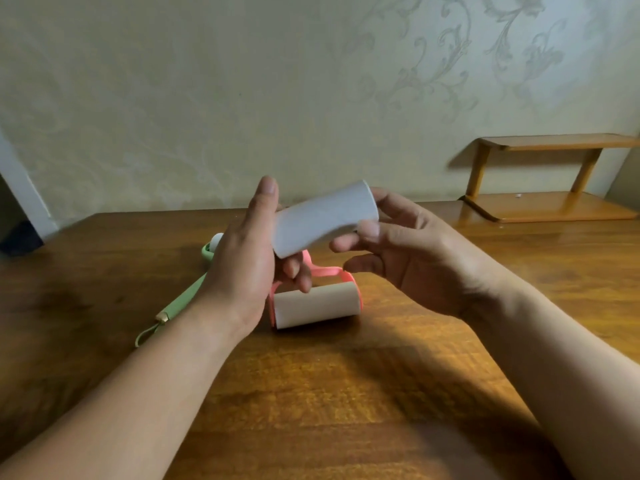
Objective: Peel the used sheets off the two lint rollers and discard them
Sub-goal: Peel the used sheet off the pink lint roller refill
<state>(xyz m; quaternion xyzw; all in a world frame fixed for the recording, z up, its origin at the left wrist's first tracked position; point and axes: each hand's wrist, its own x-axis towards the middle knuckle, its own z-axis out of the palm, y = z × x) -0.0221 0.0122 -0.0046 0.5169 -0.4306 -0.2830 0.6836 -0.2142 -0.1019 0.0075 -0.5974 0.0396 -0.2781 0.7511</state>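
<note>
Both hands, left hand (pixel 247 251) and right hand (pixel 398 258), grip a peeled sheet (pixel 323 221) with closed fingers above the pink roller (pixel 317 308); fold sticky faces inward before discarding.

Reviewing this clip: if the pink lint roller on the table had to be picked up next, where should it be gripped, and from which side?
Probably the pink lint roller's handle loop, approached from above and the far side. The handle lies behind the roll, away from the person; the roll's surface is likely sticky, so better left untouched.
</note>
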